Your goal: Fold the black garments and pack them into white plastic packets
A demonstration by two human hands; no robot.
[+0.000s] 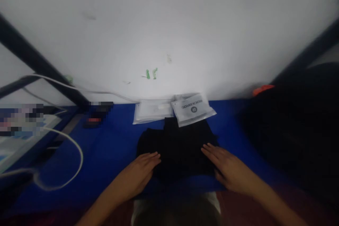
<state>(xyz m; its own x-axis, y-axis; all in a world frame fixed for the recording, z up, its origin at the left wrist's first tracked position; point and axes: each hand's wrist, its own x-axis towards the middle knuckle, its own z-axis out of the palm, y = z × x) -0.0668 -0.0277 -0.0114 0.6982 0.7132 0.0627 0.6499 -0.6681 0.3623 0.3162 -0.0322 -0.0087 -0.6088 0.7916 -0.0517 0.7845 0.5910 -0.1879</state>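
Two bare hands, left hand (144, 166) and right hand (225, 163), fingers outstretched and close together, resting on opposite sides of one black cloth (182, 150), spread on one blue table (106, 157), at least three plastic bags (194, 113) beyond, one overlapping the cloth's far edge.

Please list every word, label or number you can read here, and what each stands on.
"ROCKBROS", somewhat blurred: on the front plastic bag.
Round emblem on that bag: its letter is too blurred to be sure of.
Lettering on the bag behind: partly hidden, unreadable.
Black fabric: no text visible.
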